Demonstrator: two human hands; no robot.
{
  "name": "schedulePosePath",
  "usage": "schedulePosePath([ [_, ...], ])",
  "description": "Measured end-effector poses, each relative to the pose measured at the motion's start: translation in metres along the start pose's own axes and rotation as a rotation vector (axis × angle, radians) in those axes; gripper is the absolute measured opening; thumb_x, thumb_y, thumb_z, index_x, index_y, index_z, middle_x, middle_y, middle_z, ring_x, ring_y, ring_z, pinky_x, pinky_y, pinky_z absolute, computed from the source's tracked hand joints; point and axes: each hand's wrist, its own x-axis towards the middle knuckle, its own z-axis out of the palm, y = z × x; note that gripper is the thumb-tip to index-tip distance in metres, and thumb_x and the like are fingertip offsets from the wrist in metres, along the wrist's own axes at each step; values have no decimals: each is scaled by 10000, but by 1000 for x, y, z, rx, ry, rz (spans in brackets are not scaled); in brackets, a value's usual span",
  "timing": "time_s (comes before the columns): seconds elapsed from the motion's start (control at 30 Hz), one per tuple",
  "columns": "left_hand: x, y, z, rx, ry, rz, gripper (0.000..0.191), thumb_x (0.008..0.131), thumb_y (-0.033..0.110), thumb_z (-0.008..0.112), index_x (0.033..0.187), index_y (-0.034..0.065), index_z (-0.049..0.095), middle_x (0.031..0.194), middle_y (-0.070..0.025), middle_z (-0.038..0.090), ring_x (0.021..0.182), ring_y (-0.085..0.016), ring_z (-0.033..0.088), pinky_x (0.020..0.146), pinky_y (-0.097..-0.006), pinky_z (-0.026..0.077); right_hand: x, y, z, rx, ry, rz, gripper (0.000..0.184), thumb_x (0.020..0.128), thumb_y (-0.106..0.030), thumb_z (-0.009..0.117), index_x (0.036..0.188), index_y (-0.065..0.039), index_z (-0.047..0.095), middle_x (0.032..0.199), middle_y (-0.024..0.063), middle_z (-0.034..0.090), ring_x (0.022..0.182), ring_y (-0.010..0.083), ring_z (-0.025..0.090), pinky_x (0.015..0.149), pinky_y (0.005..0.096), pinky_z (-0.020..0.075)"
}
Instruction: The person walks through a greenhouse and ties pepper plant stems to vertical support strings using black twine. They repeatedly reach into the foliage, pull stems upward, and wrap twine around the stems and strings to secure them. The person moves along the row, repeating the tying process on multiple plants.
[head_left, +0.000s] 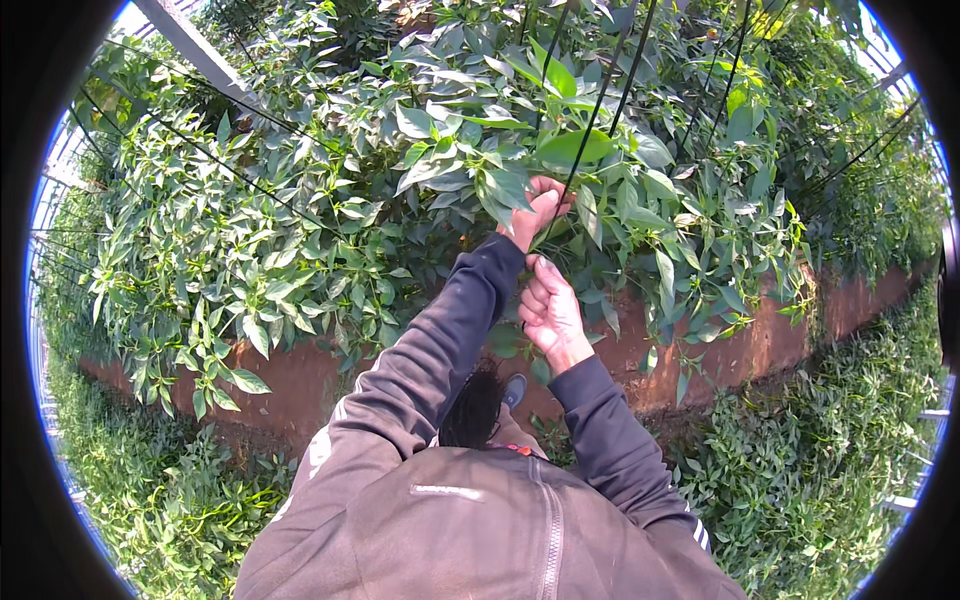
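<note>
My left hand (534, 214) is among the leaves of a pepper plant (495, 180), its thumb and fingers closed around a taut black cord (589, 124). That cord slants down from the top of the view into the foliage. Just below, my right hand (553, 311) has its fingers curled, thumb and forefinger pinched at the cord's lower stretch. Leaves and my left wrist partly hide where the cord meets the stem. At my waist hangs a bundle of thin black strands (472, 409), probably more cord.
More black cords (731, 67) run steeply through the plants on both sides. A pale post (199, 56) leans at upper left. Beneath the foliage runs a reddish-brown raised bed wall (292, 375). Low green plants (187, 502) grow behind me; my shoe (515, 390) shows below my arms.
</note>
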Motion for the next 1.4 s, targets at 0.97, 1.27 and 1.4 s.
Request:
schedulePosePath([
  [0.97,-26,32,-8,533,246,-247,160,956,122,517,1032,-15,545,912,-99,608,721,-184,641,631,-328,582,41,-59,20,-1760,353,-825,177,760,-151,651,918,-92,704,706,162,639,679,362,633,621,400,492],
  [1.27,-6,47,-22,638,223,-260,227,937,87,536,1114,-55,524,941,-113,632,750,-207,675,652,-322,590,79,-46,21,-1220,185,-800,245,756,-129,701,957,9,683,797,143,701,721,199,688,672,307,506],
  [1.4,-6,53,-36,410,244,-369,246,902,160,579,1113,39,545,934,-70,626,733,-187,635,628,-314,550,68,-50,35,-1459,231,-769,224,772,-102,642,974,-11,677,871,149,697,793,242,676,740,336,506],
])
